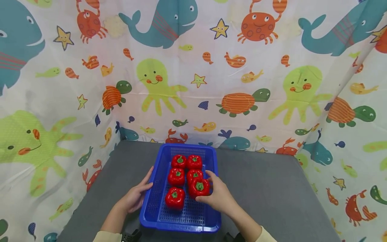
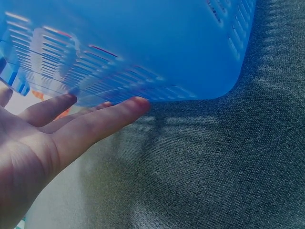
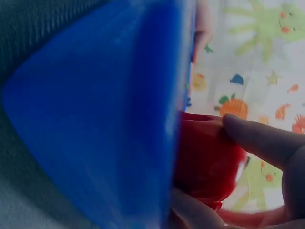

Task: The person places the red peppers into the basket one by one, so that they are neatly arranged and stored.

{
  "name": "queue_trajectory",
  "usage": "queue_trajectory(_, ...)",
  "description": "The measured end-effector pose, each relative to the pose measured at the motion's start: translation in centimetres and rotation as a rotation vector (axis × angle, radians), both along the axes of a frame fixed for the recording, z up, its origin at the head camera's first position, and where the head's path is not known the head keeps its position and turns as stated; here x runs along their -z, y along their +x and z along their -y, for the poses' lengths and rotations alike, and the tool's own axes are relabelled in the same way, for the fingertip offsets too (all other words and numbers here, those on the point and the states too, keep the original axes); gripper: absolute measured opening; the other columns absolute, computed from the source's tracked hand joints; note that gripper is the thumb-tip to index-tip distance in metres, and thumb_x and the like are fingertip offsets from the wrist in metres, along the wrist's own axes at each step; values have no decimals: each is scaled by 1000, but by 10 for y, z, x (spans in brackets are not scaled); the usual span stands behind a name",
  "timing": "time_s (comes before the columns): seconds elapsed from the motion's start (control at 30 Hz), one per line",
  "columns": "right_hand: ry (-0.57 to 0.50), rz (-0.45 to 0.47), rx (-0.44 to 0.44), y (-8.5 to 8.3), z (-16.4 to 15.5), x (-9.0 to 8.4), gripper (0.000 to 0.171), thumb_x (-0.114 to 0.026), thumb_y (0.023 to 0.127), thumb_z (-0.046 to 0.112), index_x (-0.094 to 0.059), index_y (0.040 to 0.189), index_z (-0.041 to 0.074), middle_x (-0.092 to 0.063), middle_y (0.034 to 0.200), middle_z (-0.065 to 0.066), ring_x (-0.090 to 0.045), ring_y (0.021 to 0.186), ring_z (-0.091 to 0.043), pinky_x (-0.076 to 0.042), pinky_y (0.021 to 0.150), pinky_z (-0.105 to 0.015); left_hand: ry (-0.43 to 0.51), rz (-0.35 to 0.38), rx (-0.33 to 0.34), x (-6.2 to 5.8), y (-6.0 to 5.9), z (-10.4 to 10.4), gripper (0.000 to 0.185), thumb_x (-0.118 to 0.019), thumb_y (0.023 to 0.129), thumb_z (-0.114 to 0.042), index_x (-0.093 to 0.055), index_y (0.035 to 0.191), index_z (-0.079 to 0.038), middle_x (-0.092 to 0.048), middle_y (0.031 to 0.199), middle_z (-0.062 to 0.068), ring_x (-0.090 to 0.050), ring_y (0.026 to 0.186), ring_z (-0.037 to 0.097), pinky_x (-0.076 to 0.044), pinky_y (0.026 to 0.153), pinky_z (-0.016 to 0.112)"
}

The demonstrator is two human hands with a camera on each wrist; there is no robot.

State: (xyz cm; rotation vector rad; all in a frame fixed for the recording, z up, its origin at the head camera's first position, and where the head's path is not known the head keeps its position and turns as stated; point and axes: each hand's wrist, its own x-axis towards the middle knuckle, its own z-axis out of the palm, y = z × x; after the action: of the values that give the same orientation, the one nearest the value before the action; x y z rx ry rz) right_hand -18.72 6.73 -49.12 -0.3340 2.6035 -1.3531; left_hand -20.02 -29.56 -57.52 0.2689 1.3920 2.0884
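You are leaning over a grey table walled in by a curtain printed with sea creatures. A blue slotted basket is sitting near the table's middle, its far end close to the back edge. Six red peppers are lying in it in two columns.

Your right hand is reaching over the basket's right rim, and its fingers are curling round the nearest pepper of the right column, which is sitting slightly above its neighbours; the right wrist view is showing fingertips pressing on red skin. The near-left pepper is lying apart from your hand.

Your left hand is lying flat against the basket's left wall, fingers straight and holding nothing, steadying it.

The step in hand appears to be handling that pepper at the basket's right side, though whether it is going in or coming out cannot be told. The next move calls for keeping the grip firm while clearing the right rim.

Open table is lying to the basket's right and left; the near strip inside the basket is bare
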Motion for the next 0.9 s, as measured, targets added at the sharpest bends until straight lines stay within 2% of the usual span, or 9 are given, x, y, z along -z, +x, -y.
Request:
queue_trajectory(0.07, 48, -1, -52, 3, 5, 2, 87, -91, 73, 27, -48, 145, 6, -56, 127, -19, -61, 112, -36, -60, 81, -51, -3, -3, -6, 0, 1, 0, 65, -28, 112, -22, 8, 156, -55, 9, 170, 9, -16, 150, 52, -35, 110, 65)
queue_trajectory(0.2, 106, -12, -97, 8, 15, 5, 73, -92, 71, 27, -58, 132, 5, -56, 116, -15, -58, 104, -29, -60, 80, -49, -9, -15, -10, 0, 2, 1, 66, -28, 112, -22, 10, 156, -54, 8, 170, 11, -19, 149, 52, -36, 110, 65)
queue_trajectory(0.53, 160, -9, -85, 8, 21, 14, 69, -95, 65, 20, -59, 121, 3, -58, 110, -14, -58, 100, -28, -57, 80, -51, 4, -13, -3, 1, -2, -4, 66, -29, 112, -22, 6, 155, -56, 8, 170, 9, -15, 151, 49, -31, 113, 65)
queue_trajectory(0.73, 180, 7, -86, 6, 24, 23, 71, -97, 62, 19, -59, 119, 2, -58, 109, -16, -59, 100, -29, -56, 82, -52, -10, -12, -10, -4, 0, -6, 66, -29, 112, -22, 7, 156, -55, 8, 170, 9, -14, 151, 49, -31, 114, 63)
queue_trajectory(0.9, 223, -23, -85, 6, 28, 28, 72, -98, 60, 18, -58, 118, 0, -57, 107, -17, -61, 96, -31, -56, 79, -52, -11, -18, -5, -6, 2, -6, 66, -28, 112, -22, 8, 156, -54, 9, 170, 8, -13, 152, 49, -32, 114, 63)
